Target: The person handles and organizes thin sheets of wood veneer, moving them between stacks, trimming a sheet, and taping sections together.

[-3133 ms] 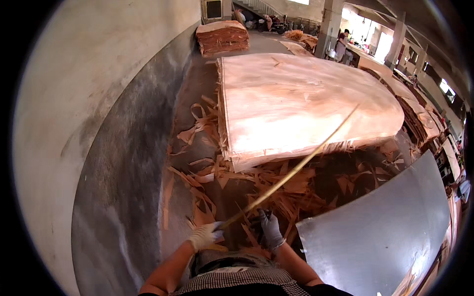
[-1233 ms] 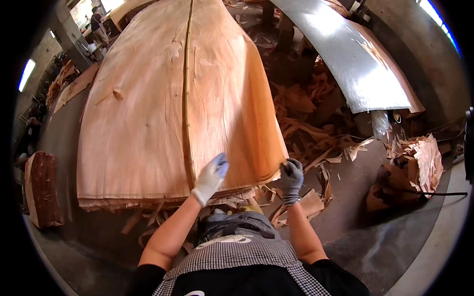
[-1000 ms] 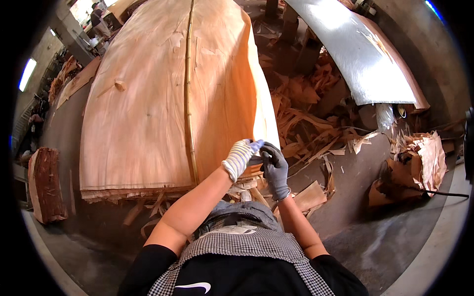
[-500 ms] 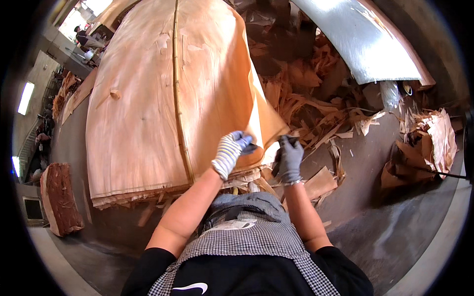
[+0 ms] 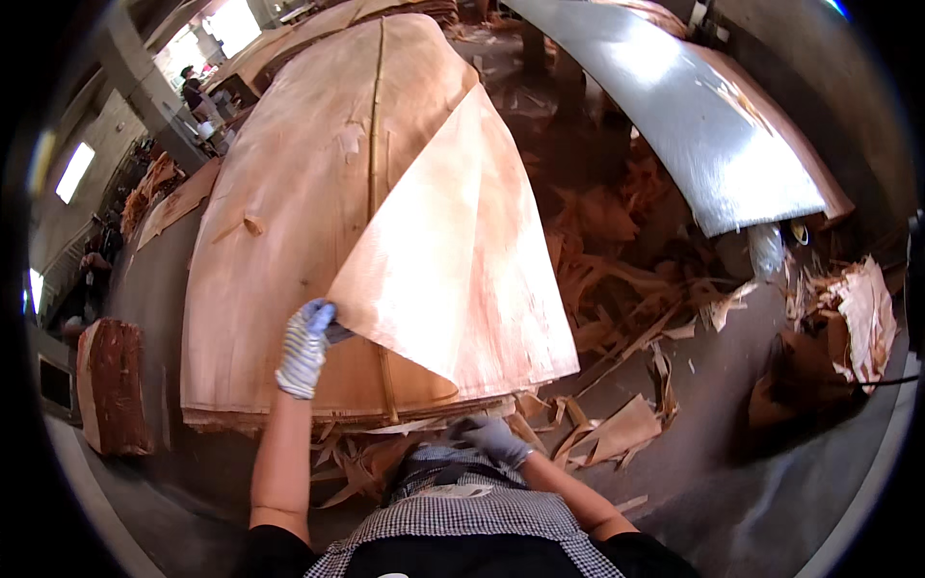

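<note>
My left hand (image 5: 303,353), in a striped glove with blue fingertips, pinches the corner of a thin wood veneer sheet (image 5: 424,260). The sheet is folded back to the left across the large stack of veneer (image 5: 252,318). Along the stack lies a thin bamboo pole (image 5: 376,125), partly covered by the folded sheet. My right hand (image 5: 493,441), in a grey glove, is close to my waist by the stack's near edge, just below the sheet. Its fingers are blurred and partly turned away, so their hold cannot be made out.
Torn veneer scraps (image 5: 617,433) litter the floor to the right. A shiny metal-topped surface (image 5: 665,87) stands at the far right, with a heap of scraps (image 5: 858,323) nearer. A reddish veneer bundle (image 5: 114,385) stands at left. A person (image 5: 196,91) is far off at upper left.
My left hand has carried the sheet's corner leftward past the bamboo pole, folding the sheet over. My right hand has let go of its edge and dropped back toward my waist.
</note>
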A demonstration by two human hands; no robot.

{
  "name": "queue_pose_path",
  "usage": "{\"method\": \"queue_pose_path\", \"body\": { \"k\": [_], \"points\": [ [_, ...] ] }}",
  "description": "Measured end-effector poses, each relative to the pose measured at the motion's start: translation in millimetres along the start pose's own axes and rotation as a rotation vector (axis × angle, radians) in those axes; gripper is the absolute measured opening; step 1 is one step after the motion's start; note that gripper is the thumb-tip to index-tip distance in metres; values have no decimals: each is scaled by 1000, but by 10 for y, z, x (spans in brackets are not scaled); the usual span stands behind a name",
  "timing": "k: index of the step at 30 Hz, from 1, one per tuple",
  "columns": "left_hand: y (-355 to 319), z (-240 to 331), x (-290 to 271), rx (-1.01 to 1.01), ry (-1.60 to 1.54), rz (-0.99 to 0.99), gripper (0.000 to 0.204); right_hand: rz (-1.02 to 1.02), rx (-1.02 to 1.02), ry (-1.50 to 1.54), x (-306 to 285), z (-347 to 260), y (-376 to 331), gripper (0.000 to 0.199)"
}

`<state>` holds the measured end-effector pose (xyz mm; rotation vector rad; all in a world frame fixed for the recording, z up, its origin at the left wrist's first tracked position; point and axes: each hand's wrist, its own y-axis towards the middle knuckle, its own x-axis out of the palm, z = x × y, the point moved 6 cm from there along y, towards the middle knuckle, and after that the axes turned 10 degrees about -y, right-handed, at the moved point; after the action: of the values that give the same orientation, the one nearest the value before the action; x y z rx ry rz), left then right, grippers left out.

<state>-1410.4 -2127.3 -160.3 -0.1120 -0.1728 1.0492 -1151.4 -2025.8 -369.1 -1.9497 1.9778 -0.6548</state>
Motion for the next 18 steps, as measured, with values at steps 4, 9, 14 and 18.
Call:
{"method": "queue_pose_path", "body": {
  "k": [4, 9, 14, 18],
  "points": [
    [97, -28, -1018, 30, -275, 92, 14, -256, -393, -51, 723, -153, 713, 37],
    [9, -97, -2028, 8, -414, 206, 11, -83, -112, 101, 1121, -359, 1077, 31],
    [-171, -517, -2829, -17, -516, 273, 11, 781, -431, -66, 1098, -709, 273, 15],
    [-282, -991, -3038, -118, -577, 108, 15, 502, -231, -522, 1373, 48, -43, 12]
  ]
}}
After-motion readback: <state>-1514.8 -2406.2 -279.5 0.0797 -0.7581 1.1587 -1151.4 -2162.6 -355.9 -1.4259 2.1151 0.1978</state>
